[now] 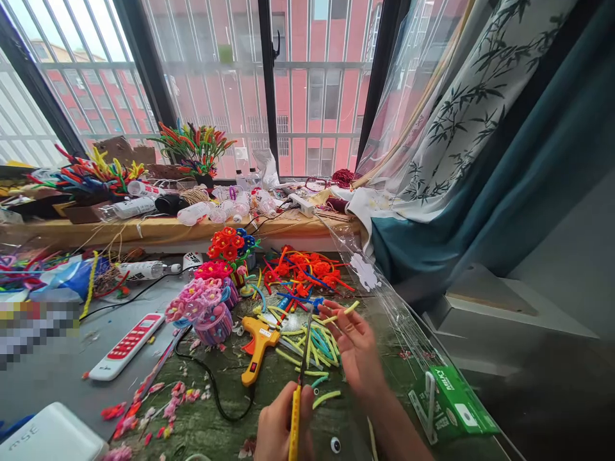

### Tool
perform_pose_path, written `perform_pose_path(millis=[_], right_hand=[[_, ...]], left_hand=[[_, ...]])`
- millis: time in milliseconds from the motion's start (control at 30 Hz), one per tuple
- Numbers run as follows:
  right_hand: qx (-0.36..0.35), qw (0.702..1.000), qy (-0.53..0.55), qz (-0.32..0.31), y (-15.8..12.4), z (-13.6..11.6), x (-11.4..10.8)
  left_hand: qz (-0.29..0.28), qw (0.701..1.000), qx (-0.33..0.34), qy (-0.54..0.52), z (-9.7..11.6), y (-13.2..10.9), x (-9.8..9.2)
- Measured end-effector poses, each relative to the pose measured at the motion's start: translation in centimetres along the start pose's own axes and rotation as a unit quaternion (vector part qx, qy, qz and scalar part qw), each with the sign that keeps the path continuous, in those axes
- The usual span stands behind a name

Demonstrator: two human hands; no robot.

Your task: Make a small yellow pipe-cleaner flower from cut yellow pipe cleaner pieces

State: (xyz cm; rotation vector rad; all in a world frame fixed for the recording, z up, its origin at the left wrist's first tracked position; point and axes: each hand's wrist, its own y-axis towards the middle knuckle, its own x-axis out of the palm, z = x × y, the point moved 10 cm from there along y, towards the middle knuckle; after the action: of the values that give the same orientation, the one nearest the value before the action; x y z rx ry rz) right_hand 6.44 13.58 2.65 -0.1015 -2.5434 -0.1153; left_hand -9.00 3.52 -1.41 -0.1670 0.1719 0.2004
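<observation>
My left hand (275, 424), low in the middle, is closed around a yellow-handled tool (295, 419). Its long, narrow dark blade points up and away; seen edge-on, it could be scissors. To the right, my right hand (356, 355) is raised palm inward, its thumb and fingers pinching a pale yellow pipe cleaner (353, 308). The blade tip comes close to those fingertips, beside a blue pipe-cleaner flower (317, 305). Whether flower and fingers touch I cannot tell. Cut yellow and teal pipe-cleaner pieces (314, 346) lie beneath and between the hands.
A yellow glue gun (259, 349) with a black cord lies left of the pieces. Behind it stand pink flower pots (214, 323) and a heap of red flowers (307, 269). A white remote (127, 346) is at left, a green box (461, 400) at right.
</observation>
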Motion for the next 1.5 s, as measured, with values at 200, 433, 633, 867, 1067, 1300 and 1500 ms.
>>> perform_pose_path(millis=[200,433,633,867,1067,1300,1500], right_hand=[[-0.034,0.889,-0.451,-0.071,0.8,0.9,-0.4],[-0.02,0.751,-0.65,-0.115,-0.7,4.6,0.8],[-0.062,0.671,-0.717,-0.181,-2.6,5.1,3.6],[-0.083,0.628,-0.742,-0.22,-3.7,6.3,5.1],[-0.075,0.615,-0.753,-0.221,-3.7,6.4,5.2],[-0.042,0.612,-0.775,-0.154,-3.7,4.6,4.0],[0.017,0.684,-0.728,-0.027,-3.2,-0.6,-4.1]], left_hand=[[0.064,0.991,-0.078,-0.09,-1.2,0.1,-3.3],[0.116,0.981,-0.085,-0.134,-1.0,0.1,-6.4],[0.115,0.986,-0.069,-0.103,-1.3,0.0,-7.4],[0.109,0.989,-0.081,-0.067,-1.1,-0.2,-7.9],[0.093,0.993,-0.052,-0.047,-0.7,-0.1,-8.1],[0.103,0.993,-0.017,0.053,0.7,-1.0,-8.8],[0.102,0.979,0.027,0.176,1.2,-1.4,-9.0]])
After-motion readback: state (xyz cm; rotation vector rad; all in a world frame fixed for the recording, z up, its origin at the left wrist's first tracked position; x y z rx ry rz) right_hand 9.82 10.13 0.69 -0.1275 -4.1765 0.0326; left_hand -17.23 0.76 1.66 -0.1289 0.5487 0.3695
